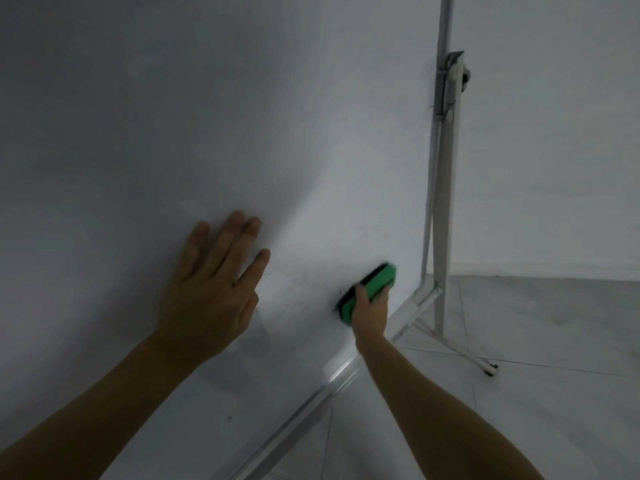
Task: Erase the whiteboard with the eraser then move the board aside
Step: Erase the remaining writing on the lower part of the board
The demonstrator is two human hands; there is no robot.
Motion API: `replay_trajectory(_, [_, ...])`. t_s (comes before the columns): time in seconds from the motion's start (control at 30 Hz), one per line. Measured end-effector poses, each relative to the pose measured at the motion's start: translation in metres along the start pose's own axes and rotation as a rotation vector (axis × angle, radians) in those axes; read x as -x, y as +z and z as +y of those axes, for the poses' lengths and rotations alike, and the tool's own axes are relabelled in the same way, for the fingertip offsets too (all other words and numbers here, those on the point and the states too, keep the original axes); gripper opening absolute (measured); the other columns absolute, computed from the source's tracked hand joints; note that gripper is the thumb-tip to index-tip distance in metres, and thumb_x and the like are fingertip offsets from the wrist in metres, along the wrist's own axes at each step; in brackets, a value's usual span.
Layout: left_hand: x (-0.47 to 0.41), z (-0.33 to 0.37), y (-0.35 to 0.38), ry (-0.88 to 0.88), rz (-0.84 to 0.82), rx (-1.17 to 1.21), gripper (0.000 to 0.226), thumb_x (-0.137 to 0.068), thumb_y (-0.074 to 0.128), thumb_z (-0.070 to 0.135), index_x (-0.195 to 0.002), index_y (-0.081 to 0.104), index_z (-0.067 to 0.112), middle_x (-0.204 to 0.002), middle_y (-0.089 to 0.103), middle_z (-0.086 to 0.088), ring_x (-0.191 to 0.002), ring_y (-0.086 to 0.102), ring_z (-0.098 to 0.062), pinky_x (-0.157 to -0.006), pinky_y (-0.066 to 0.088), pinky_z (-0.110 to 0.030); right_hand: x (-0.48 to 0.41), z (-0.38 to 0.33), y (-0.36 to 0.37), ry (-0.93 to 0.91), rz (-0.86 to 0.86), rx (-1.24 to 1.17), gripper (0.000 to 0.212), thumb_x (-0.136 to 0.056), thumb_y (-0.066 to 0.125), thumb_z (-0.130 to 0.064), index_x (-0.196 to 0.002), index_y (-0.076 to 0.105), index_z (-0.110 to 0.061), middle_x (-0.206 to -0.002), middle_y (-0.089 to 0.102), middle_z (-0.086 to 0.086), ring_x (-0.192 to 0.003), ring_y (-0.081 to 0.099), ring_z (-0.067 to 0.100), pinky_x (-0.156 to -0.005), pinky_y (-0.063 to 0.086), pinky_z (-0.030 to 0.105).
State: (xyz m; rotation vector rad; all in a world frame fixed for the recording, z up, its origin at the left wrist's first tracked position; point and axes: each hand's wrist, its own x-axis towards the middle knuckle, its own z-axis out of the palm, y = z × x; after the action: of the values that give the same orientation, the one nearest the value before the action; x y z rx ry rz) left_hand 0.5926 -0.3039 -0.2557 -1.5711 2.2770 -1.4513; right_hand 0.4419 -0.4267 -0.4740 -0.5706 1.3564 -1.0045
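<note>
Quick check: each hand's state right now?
Left hand: open, flat on the whiteboard.
Right hand: grips the eraser against the whiteboard.

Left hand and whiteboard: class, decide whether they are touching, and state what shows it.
Touching. The head view shows the left hand lying flat and outstretched against the whiteboard, with no gap visible between them.

No readable text, label or number shows on anything here.
</note>
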Motion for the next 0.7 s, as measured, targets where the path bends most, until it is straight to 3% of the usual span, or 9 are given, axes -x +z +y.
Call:
replay_trajectory(0.07, [0.002,0.0,0.0,0.0,0.004,0.002,0.04,-0.086,0.053,0.013,-0.122,0.067,0.005,-0.149,0.042,-0.022,-0.14,0.036,-0.039,-0.118,0.019,-0.057,-0.004,0.042,-0.012,0.472,-0.14,-0.059,0.067,-0.081,0.07,-0.036,-0.136,0.042,-0.009,-0.12,0.058,0.015,-0.103,0.059,0.033,-0.082,0.053,0.043])
replay_trajectory(0.13, [0.003,-0.001,-0.001,0.007,0.0,0.008,0.039,-0.086,0.052,0.013,-0.122,0.067,0.005,-0.149,0.041,-0.022,-0.141,0.036,-0.038,-0.118,0.018,-0.056,-0.016,0.05,-0.029,0.675,-0.25,-0.129,0.069,-0.073,0.077,-0.04,-0.126,0.05,-0.005,-0.113,0.06,0.02,-0.096,0.063,0.037,-0.072,0.057,0.044])
replay_trajectory(0.2, [0.002,-0.002,-0.001,0.013,-0.008,0.003,0.04,-0.087,0.052,0.014,-0.123,0.066,0.005,-0.15,0.04,-0.022,-0.141,0.035,-0.038,-0.119,0.017,-0.056,-0.04,0.029,-0.029,0.575,-0.209,-0.208,0.063,-0.076,0.075,-0.04,-0.123,0.053,-0.006,-0.111,0.062,0.018,-0.093,0.064,0.035,-0.071,0.057,0.044])
replay_trajectory(0.33, [0.0,0.0,-0.001,0.015,0.004,0.004,0.039,-0.085,0.055,0.013,-0.121,0.067,0.006,-0.149,0.041,-0.022,-0.141,0.034,-0.037,-0.118,0.019,-0.056,-0.046,-0.044,-0.014,0.065,0.035,-0.182,0.068,-0.086,0.064,-0.035,-0.145,0.035,-0.02,-0.127,0.055,0.005,-0.11,0.054,0.027,-0.096,0.048,0.045])
replay_trajectory(0.4, [-0.001,0.001,0.0,0.011,0.018,0.007,0.038,-0.084,0.056,0.012,-0.12,0.068,0.006,-0.148,0.043,-0.022,-0.141,0.035,-0.037,-0.118,0.02,-0.056,-0.016,-0.048,-0.004,-0.172,0.085,-0.109,0.071,-0.09,0.06,-0.03,-0.151,0.023,-0.026,-0.122,0.052,-0.001,-0.106,0.051,0.021,-0.093,0.044,0.035])
replay_trajectory(0.47, [-0.001,0.002,0.0,0.004,0.03,0.014,0.038,-0.083,0.057,0.012,-0.119,0.068,0.006,-0.148,0.044,-0.022,-0.141,0.035,-0.037,-0.117,0.021,-0.056,0.015,-0.008,0.005,-0.243,0.054,0.019,0.071,-0.091,0.059,-0.028,-0.151,0.021,-0.028,-0.115,0.054,-0.002,-0.1,0.054,0.02,-0.087,0.045,0.033])
replay_trajectory(0.53, [0.001,0.002,0.001,-0.001,0.03,0.011,0.037,-0.083,0.056,0.012,-0.118,0.069,0.006,-0.147,0.044,-0.022,-0.14,0.036,-0.037,-0.117,0.021,-0.056,0.041,0.046,0.009,-0.059,-0.066,0.113,0.069,-0.09,0.06,-0.03,-0.15,0.024,-0.027,-0.119,0.058,0.003,-0.102,0.057,0.025,-0.09,0.049,0.041])
replay_trajectory(0.63, [0.003,-0.003,0.0,-0.002,0.016,0.014,0.037,-0.085,0.055,0.012,-0.118,0.069,0.005,-0.148,0.043,-0.022,-0.14,0.036,-0.038,-0.118,0.021,-0.056,0.051,0.071,0.0,0.47,-0.267,0.096,0.055,-0.089,0.063,-0.032,-0.134,0.041,-0.011,-0.109,0.058,0.015,-0.099,0.059,0.034,-0.082,0.054,0.046])
replay_trajectory(0.7, [0.003,-0.006,-0.002,0.003,0.0,0.016,0.038,-0.085,0.053,0.013,-0.119,0.068,0.005,-0.149,0.042,-0.022,-0.141,0.035,-0.038,-0.118,0.02,-0.056,0.034,0.048,-0.005,0.5,-0.258,0.003,0.05,-0.087,0.066,-0.032,-0.126,0.047,-0.007,-0.106,0.06,0.017,-0.097,0.06,0.035,-0.078,0.055,0.045])
